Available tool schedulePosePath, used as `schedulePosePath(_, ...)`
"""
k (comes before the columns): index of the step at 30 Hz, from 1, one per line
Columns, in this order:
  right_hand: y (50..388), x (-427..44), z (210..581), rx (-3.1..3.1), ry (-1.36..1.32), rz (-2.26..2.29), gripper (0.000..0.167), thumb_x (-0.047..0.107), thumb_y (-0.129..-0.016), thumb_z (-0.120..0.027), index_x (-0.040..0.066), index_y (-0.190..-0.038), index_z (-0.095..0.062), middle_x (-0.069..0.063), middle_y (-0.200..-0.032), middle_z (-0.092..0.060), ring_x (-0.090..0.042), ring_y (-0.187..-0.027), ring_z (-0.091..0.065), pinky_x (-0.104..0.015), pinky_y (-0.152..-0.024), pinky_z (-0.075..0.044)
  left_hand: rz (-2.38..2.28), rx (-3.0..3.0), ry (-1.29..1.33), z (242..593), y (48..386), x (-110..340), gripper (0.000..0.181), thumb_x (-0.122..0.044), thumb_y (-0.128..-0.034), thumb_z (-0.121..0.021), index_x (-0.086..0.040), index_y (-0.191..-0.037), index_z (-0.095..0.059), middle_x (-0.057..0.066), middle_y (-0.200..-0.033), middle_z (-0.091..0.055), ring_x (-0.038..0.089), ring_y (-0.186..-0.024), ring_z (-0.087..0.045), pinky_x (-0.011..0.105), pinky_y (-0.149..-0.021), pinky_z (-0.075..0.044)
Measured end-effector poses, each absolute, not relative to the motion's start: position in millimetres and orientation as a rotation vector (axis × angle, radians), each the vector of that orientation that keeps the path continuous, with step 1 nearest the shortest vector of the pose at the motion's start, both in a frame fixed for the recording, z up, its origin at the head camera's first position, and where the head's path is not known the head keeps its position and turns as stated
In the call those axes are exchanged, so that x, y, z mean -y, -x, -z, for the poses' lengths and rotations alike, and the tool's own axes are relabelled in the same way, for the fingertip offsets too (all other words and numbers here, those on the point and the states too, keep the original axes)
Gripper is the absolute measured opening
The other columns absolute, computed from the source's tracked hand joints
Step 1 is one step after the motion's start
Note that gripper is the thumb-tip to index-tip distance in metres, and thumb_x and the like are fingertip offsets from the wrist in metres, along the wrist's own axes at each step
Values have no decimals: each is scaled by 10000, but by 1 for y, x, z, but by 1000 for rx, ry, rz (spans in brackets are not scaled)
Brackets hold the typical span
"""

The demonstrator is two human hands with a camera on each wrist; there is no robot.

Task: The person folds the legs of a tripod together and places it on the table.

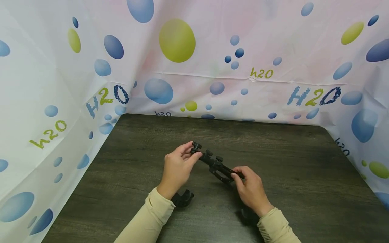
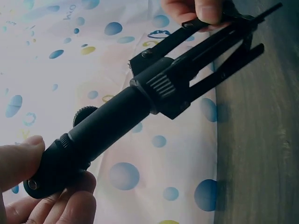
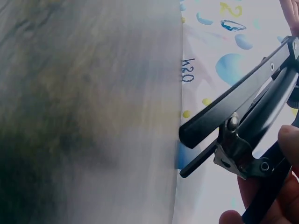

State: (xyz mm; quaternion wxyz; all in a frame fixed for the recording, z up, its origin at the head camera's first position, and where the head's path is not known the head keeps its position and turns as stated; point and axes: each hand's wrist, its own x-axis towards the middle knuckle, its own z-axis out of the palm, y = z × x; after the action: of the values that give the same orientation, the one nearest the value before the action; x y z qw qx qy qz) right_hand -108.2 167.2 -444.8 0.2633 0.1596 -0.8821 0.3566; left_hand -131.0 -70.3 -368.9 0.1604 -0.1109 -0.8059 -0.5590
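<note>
A small black tripod (image 1: 215,163) is held slanting above the dark table, between both hands. Its head end, which carries several round knobs, is pinched by the thumb and fingers of my left hand (image 1: 178,167). At the other end my right hand (image 1: 251,189) grips one of the legs. In the left wrist view the tripod's column (image 2: 112,123) runs up to legs that are slightly spread. The right wrist view shows a metal brace (image 3: 238,156) joining the legs, with the right thumb and fingers on one leg.
Beneath the hands lies a dark wood-grain table (image 1: 146,135). A white sheet (image 1: 206,30) with blue and green spots stands behind it and along both sides. By the left wrist is a black curved piece (image 1: 184,198), partly hidden by the sleeve.
</note>
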Motion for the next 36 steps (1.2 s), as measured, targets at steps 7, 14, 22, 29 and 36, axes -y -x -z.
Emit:
schedulePosePath(7,109,-170,447,2367,-467,-913,202,-55,-811,-783,84,-922,-685,-13,-889,-667,-158,-800,-643,-367,-643,-528,1562,2355,273,377,132,74,431,-139,-890,-787,62,-1246,-653,180,-1112,-714,252,-965,-719,303,-800,-578)
schedulePosePath(14,111,-172,449,2339,-499,-895,223,-73,-804,-781,88,-928,-691,-13,-901,-673,-136,-774,-631,-328,-627,-502,1563,2389,223,384,131,76,437,-154,-878,-799,66,-1230,-661,173,-1104,-717,263,-965,-718,327,-794,-583)
schedulePosePath(22,111,-175,450,2354,-519,-880,227,-77,-812,-776,85,-942,-685,-33,-911,-665,-78,-681,-526,-279,-553,-448,1528,2459,197,393,131,81,409,-188,-887,-794,59,-1190,-677,179,-1054,-723,271,-911,-727,376,-751,-597)
schedulePosePath(29,111,-176,451,2363,-521,-841,223,-71,-805,-783,76,-942,-687,-43,-904,-669,-136,-734,-602,-348,-600,-494,1513,2542,128,398,130,83,423,-218,-886,-793,36,-1204,-678,170,-1060,-724,256,-907,-728,399,-732,-598)
schedulePosePath(36,111,-177,453,2366,-528,-828,228,-77,-795,-788,70,-937,-686,-41,-894,-666,-153,-749,-613,-374,-619,-505,1504,2597,97,400,130,84,409,-219,-873,-805,25,-1177,-681,133,-1022,-728,232,-875,-724,399,-714,-591)
